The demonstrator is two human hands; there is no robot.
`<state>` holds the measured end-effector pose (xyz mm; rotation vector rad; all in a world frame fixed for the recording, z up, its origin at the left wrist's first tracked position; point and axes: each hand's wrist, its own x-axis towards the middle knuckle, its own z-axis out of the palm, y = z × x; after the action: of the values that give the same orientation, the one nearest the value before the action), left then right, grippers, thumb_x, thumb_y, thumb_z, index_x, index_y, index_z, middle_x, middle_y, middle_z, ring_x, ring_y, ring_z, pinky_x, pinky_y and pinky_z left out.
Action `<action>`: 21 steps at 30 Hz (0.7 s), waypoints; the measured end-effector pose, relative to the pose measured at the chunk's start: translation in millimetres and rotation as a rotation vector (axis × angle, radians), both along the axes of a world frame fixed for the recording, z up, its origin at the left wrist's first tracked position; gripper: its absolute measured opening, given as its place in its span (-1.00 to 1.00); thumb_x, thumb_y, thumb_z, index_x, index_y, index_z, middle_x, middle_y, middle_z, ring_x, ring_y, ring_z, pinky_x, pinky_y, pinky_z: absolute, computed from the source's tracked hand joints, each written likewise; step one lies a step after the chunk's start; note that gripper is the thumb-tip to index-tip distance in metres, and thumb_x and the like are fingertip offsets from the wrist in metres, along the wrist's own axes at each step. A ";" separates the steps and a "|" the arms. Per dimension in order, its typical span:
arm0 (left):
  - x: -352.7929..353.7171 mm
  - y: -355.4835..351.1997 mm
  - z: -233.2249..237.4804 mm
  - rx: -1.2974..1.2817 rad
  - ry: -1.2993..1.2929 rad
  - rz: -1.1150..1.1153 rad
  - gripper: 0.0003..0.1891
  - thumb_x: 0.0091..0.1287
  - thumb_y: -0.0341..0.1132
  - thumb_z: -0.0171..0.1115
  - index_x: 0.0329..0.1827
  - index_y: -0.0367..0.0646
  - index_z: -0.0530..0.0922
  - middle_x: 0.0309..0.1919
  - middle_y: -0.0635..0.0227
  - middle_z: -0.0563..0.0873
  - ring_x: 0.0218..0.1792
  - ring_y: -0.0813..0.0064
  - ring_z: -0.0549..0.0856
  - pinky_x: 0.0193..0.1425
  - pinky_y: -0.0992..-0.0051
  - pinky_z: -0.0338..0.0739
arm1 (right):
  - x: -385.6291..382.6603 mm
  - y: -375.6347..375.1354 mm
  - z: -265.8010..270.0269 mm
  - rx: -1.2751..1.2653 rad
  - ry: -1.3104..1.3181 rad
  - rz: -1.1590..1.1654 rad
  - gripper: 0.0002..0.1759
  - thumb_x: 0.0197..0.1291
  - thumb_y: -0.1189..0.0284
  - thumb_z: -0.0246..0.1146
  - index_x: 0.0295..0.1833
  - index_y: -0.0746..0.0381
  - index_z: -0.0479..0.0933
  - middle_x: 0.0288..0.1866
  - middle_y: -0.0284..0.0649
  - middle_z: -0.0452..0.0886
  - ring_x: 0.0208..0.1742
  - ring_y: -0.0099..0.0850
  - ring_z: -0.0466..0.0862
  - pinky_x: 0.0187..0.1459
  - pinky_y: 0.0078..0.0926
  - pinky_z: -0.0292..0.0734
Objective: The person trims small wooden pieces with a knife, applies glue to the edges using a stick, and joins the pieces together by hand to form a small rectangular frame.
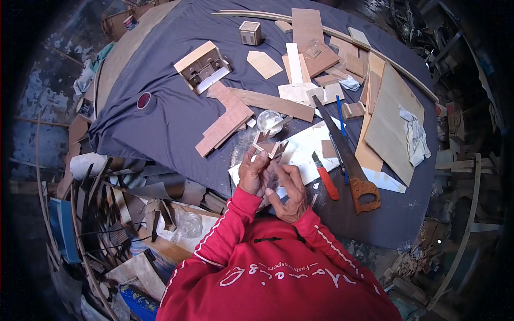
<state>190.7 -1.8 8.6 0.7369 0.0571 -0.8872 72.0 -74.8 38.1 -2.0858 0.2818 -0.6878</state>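
Note:
My left hand pinches a small notched wooden piece between thumb and fingers, above the near edge of the cloth-covered table. Close beside it is my right hand, its thumb and fingers apart and loosely bent, with nothing visible in them. Its fingertips are slightly blurred near the left hand. Just beyond the hands stands a clear round container with a flat strip lying across it. A white sheet lies under and to the right of the wooden piece. A red-handled cutter knife rests right of my right hand.
A handsaw with a wooden handle lies at the right, beside a blue rod. Wood boards and offcuts cover the right and far side. A small wooden box and an open-fronted wooden piece stand farther back.

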 end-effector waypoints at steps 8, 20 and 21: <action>-1.6 0.1 -0.2 -0.109 0.002 0.010 -0.50 0.44 -0.36 0.13 0.37 -0.33 0.24 0.24 0.06 0.51 0.29 0.19 0.52 0.43 0.23 0.41 | 2.6 -1.3 -8.7 0.265 0.045 -0.086 -0.15 0.06 0.49 0.24 0.50 0.39 0.13 -0.07 -0.11 0.39 -0.29 -0.39 0.40 -0.23 -0.50 0.45; -5.6 1.9 -1.5 -0.059 -0.053 0.047 -0.49 0.38 -0.42 0.19 0.35 -0.31 0.27 0.18 0.05 0.56 0.19 0.22 0.59 0.35 0.25 0.47 | -2.5 6.8 4.5 0.301 -0.024 0.043 -0.20 0.11 0.40 0.23 0.48 0.37 0.19 -0.03 -0.15 0.41 -0.24 -0.46 0.43 -0.24 -0.58 0.46; -7.3 1.0 1.9 -0.053 -0.066 0.068 -0.50 0.37 -0.43 0.19 0.34 -0.30 0.27 0.17 0.06 0.56 0.19 0.23 0.59 0.34 0.26 0.48 | -5.0 6.6 5.0 0.314 -0.028 0.050 -0.20 0.11 0.39 0.23 0.48 0.37 0.19 -0.03 -0.15 0.42 -0.23 -0.46 0.43 -0.23 -0.58 0.46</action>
<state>183.4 -0.8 10.5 0.7102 0.0002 -0.7962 67.0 -68.3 43.1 -1.7774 0.3004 -0.6012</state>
